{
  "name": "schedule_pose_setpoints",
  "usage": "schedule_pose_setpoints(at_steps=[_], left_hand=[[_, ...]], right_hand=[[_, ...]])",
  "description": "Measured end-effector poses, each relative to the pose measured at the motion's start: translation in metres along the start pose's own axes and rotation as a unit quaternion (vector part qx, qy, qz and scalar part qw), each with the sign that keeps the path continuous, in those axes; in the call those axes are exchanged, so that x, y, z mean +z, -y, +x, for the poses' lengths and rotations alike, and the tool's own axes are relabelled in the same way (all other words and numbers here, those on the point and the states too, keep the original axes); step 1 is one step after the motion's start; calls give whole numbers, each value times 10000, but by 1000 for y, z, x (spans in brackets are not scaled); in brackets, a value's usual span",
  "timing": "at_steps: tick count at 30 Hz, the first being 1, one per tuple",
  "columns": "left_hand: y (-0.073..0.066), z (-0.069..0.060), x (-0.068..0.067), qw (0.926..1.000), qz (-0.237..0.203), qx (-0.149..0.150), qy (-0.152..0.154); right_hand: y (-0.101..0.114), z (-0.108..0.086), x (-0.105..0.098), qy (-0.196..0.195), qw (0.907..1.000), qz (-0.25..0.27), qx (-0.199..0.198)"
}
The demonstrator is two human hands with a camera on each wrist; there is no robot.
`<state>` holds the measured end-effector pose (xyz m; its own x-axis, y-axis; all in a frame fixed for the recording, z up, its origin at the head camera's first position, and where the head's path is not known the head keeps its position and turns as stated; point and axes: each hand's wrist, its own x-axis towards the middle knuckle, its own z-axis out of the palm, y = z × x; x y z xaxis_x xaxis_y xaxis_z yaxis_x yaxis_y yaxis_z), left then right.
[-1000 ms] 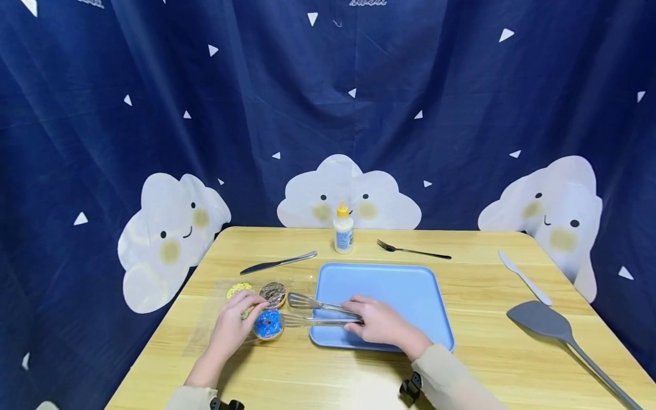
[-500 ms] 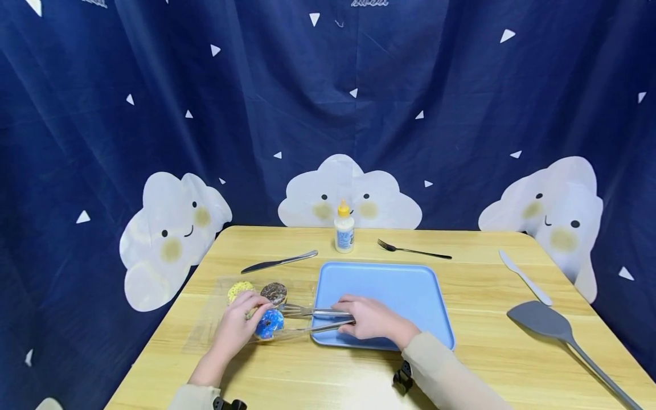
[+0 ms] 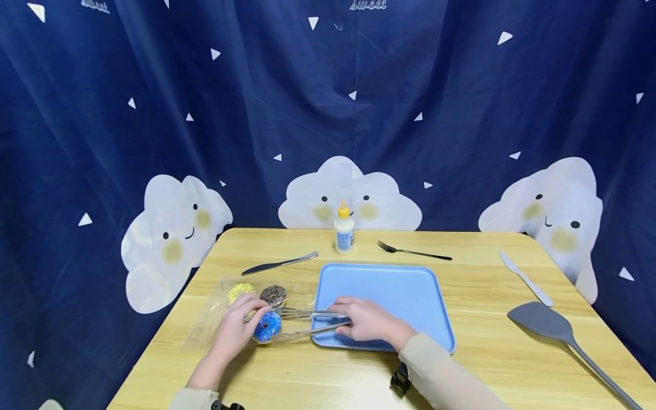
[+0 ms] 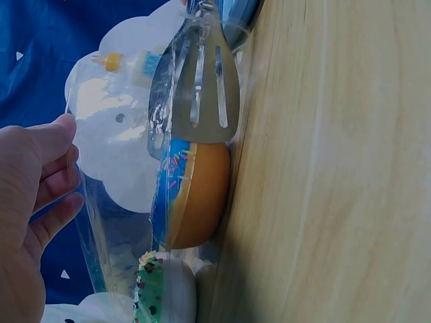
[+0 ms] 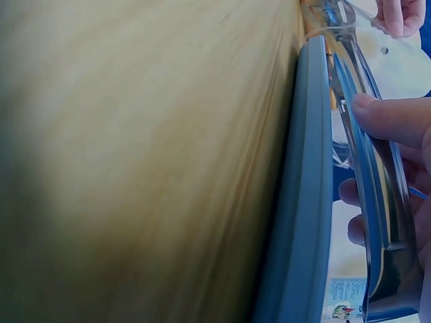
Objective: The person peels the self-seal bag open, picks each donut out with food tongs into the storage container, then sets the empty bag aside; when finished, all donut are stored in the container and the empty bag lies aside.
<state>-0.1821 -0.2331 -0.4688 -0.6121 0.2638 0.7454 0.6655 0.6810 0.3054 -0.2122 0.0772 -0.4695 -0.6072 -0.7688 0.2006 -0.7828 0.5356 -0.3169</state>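
Note:
My left hand [image 3: 237,324] pinches the upper layer of a clear plastic bag [image 4: 111,229], lifting it off the table. Inside lie a blue-iced donut with sprinkles [image 3: 267,328], a chocolate one [image 3: 273,295], a yellow one [image 3: 239,291] and a green one [image 4: 149,289]. With my right hand [image 3: 370,322] I hold metal tongs [image 5: 377,161], thumb on one arm and fingers on the other. The slotted tong head [image 4: 205,94] reaches into the bag's mouth, against or very near the blue donut. The far tong tip is partly hidden in the head view.
A blue tray [image 3: 389,285] lies under my right hand. Around it are a glue-like bottle with a yellow cap [image 3: 344,234], a table knife [image 3: 279,263], a black fork [image 3: 414,251], a white knife [image 3: 525,278] and a grey spatula [image 3: 548,323].
My right hand has shifted slightly left with the tongs, whose heads went from beside the blue donut to around it in the bag. The left hand keeps its hold on the bag.

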Motion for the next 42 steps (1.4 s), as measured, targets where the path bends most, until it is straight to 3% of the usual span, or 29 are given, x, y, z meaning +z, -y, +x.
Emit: schedule_pose_setpoints(at_steps=[17,34,42], left_hand=[[2,-2,-2,9998,75,-173,-8],[3,-2,-1,9998,-8,-180,-22],[4,-2,-1,9996,51,-266,31]], right_hand=[[-10,-29,-13,-362,9993,-117,-6],[-28,-79,-38,-806,9947,-105,627],[-43,-110,-50,-1387,9851,-596,830]])
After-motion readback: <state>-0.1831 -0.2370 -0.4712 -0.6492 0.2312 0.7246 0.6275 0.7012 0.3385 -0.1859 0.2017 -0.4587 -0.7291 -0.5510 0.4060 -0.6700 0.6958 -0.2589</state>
